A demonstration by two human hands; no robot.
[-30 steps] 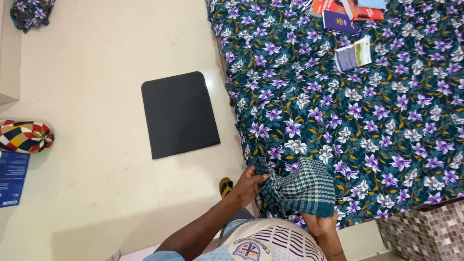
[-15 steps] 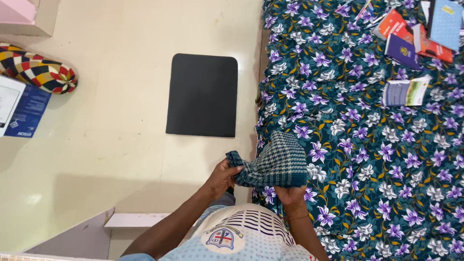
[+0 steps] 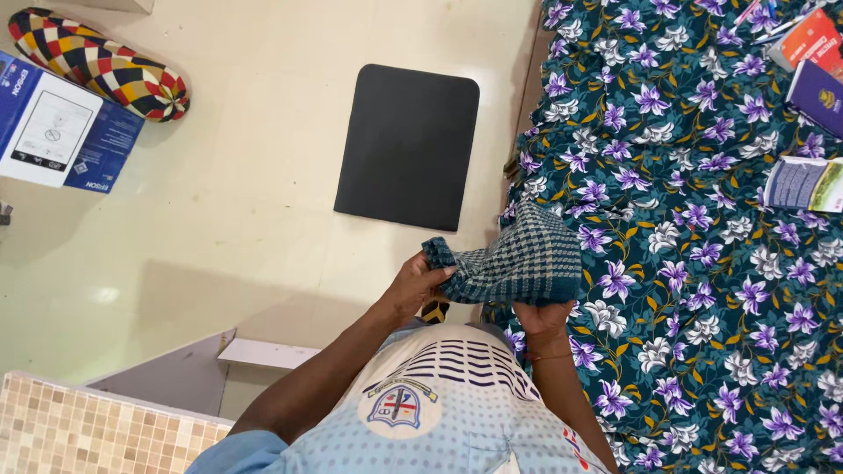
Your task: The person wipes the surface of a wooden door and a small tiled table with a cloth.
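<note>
A green and white checked cloth (image 3: 518, 259) is held up between both hands at the edge of a bed covered by a dark teal sheet with purple and white flowers (image 3: 702, 263). My left hand (image 3: 417, 281) grips the cloth's left corner. My right hand (image 3: 540, 314) holds its lower edge from beneath, mostly hidden by the fabric. The cloth hangs folded, half over the bed's edge and half over the floor.
A black rectangular mat (image 3: 408, 145) lies on the cream tiled floor. A colourful patterned bolster (image 3: 101, 66) and a blue and white box (image 3: 57, 123) sit at the left. Booklets (image 3: 803, 180) and cards (image 3: 812, 44) lie on the bed's far right. A tiled ledge (image 3: 88, 430) is bottom left.
The view has shifted left and the cloth now sits higher and more spread between my hands; my left hand moved out to its corner.
</note>
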